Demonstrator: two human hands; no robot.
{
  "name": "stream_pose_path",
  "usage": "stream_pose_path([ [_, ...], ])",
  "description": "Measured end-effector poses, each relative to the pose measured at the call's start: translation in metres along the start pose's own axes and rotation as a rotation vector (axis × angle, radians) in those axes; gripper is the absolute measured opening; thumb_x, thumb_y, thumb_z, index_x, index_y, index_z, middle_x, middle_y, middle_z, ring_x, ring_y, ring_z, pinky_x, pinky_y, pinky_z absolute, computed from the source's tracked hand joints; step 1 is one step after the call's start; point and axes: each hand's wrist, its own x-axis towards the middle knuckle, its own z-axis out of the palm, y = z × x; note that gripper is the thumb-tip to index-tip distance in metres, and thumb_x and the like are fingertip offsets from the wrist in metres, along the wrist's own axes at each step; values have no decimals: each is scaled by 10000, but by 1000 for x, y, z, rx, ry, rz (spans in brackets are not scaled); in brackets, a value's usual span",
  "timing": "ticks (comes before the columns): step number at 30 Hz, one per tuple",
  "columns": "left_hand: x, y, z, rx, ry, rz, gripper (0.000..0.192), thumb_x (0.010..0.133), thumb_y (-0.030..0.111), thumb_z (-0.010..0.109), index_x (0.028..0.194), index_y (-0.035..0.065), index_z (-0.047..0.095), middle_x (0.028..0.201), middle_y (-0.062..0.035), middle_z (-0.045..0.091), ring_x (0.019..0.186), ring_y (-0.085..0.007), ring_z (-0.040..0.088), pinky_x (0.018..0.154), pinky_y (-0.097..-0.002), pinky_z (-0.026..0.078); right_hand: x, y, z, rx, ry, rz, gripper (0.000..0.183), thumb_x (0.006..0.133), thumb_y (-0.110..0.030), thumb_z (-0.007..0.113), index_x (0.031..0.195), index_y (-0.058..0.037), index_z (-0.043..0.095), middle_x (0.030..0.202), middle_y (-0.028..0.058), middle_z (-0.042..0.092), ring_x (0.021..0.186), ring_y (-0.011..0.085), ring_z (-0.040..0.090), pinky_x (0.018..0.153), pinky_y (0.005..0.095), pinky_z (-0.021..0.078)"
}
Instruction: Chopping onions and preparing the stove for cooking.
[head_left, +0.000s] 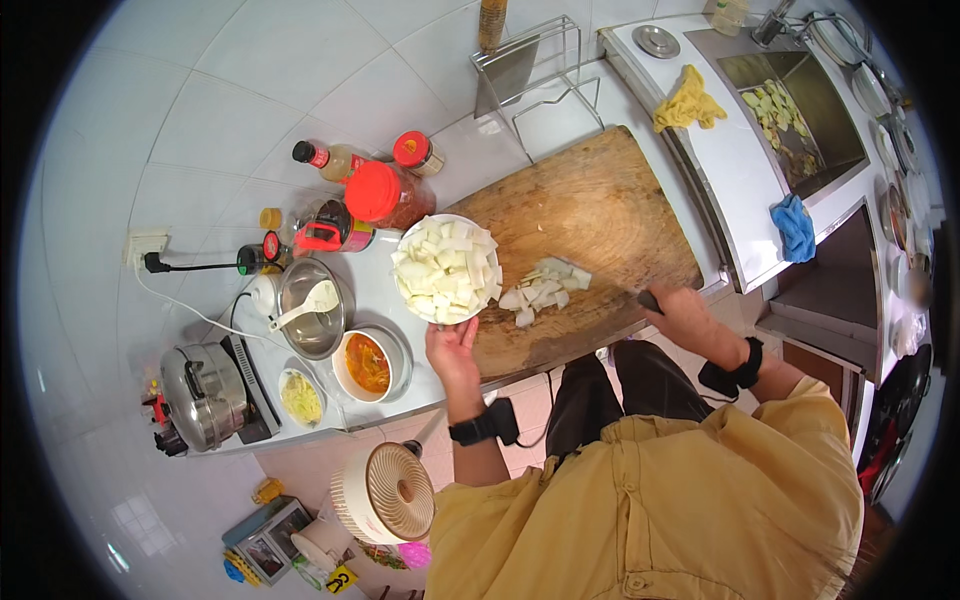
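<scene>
My left hand (454, 349) holds the near rim of a white bowl heaped with pale, cut vegetable pieces (446, 270), at the left edge of a thick wooden chopping board (585, 195). My right hand (679, 315) grips the dark handle of a knife (649, 301) over the board's near right part. The knife's blade is hard to make out; it seems to point left, towards a small pile of the same cut pieces (544, 289) on the board.
Left of the bowl stand a steel basin (289, 289) with a white spoon, a bowl of red soup (367, 364) and a dish of shredded food (301, 397). Behind are red-lidded jars (373, 191) and bottles. A wire rack (570, 75) stands behind the board; a sink (840, 142) with peelings lies right.
</scene>
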Motion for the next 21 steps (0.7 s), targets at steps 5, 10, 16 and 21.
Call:
stream_pose_path([
  [5, -48, -92, 6, 703, 76, 450, 428, 840, 18, 464, 1258, -34, 387, 1272, -250, 452, 1184, -376, 454, 960, -440, 406, -5, -10, -8, 707, -279, 419, 236, 846, -206, 614, 875, 20, 557, 612, 92, 572, 474, 193, 558, 451, 323, 440],
  [10, -46, -109, 70, 1453, -29, 792, 532, 906, 178, 493, 1341, -51, 290, 1396, -321, 198, 1310, -475, 164, 1064, -539, 169, -22, 13, 22, 1027, -236, 503, 233, 877, -200, 602, 863, 25, 543, 615, 34, 511, 436, 102, 474, 393, 258, 388],
  [16, -29, -110, 95, 1565, -122, 888, 586, 888, 288, 562, 1350, 16, 326, 1384, -310, 238, 1267, -499, 243, 1024, -552, 262, -19, -2, 47, 1214, -298, 539, 182, 889, -178, 589, 870, -10, 520, 624, 27, 484, 453, 117, 463, 395, 257, 388],
  [21, -25, -119, 116, 1511, -167, 919, 490, 867, 293, 599, 1272, 52, 465, 1362, -255, 307, 1248, -445, 298, 1003, -532, 288, -13, -13, 76, 1318, -324, 529, 177, 891, -171, 583, 848, -30, 484, 616, 31, 484, 444, 122, 455, 399, 257, 379],
])
